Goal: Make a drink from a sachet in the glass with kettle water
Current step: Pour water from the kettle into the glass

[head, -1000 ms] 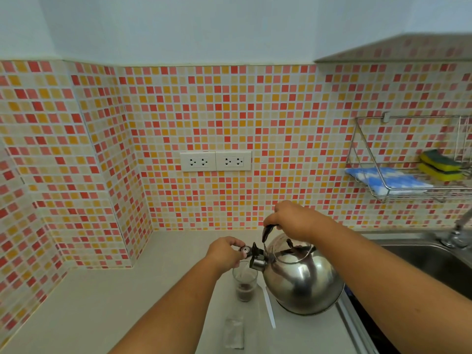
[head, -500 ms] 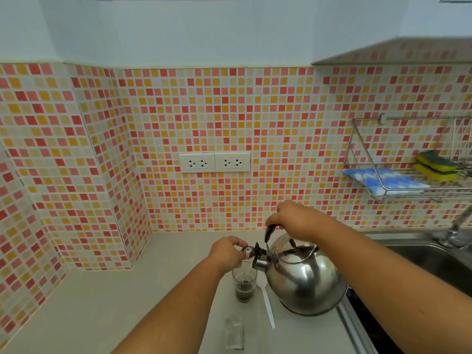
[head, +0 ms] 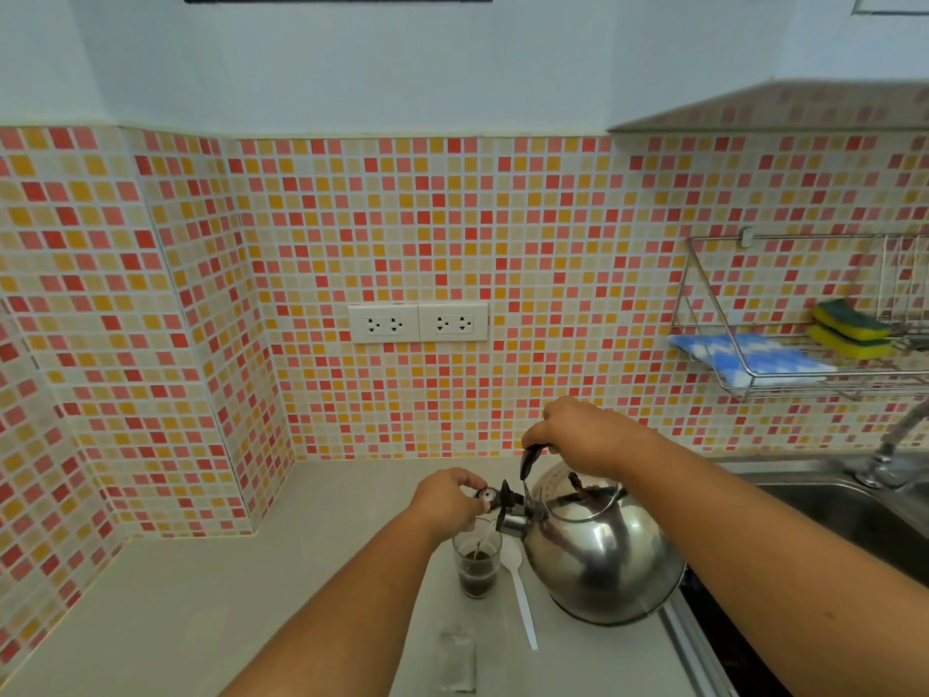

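Dark liquid stands higher in the glass point(head: 476, 566) than it did half a second ago, and the kettle point(head: 600, 555) is tipped a little further toward it; the hands and the rest of the scene are much as they were. Seen from above, a clear glass stands upright on a pale surface point(head: 211, 616), about half full of dark brown drink, with a thin stream of water falling into it from the kettle's spout just above its rim. The round, shiny steel kettle is just right of the glass, tilted left, its lower edge close to or resting on the surface; which of the two cannot be told. The right hand point(head: 585, 435), above and to the right of the glass, is closed around the kettle's black handle. The left hand point(head: 445, 500), directly above and slightly left of the glass, pinches the small spout cap point(head: 486, 494) between fingertips, holding it open. A white plastic spoon point(head: 520, 593) lies flat between the glass and the kettle, handle pointing toward the viewer. An opened, pale sachet point(head: 457, 661) lies flat in front of the glass, nearer the viewer. Behind the glass rises a wall of small orange, red and cream tiles with a double socket point(head: 418, 321). Far right of the glass are a steel sink point(head: 829, 505) and a wire rack point(head: 804, 344) holding a blue cloth and sponges.
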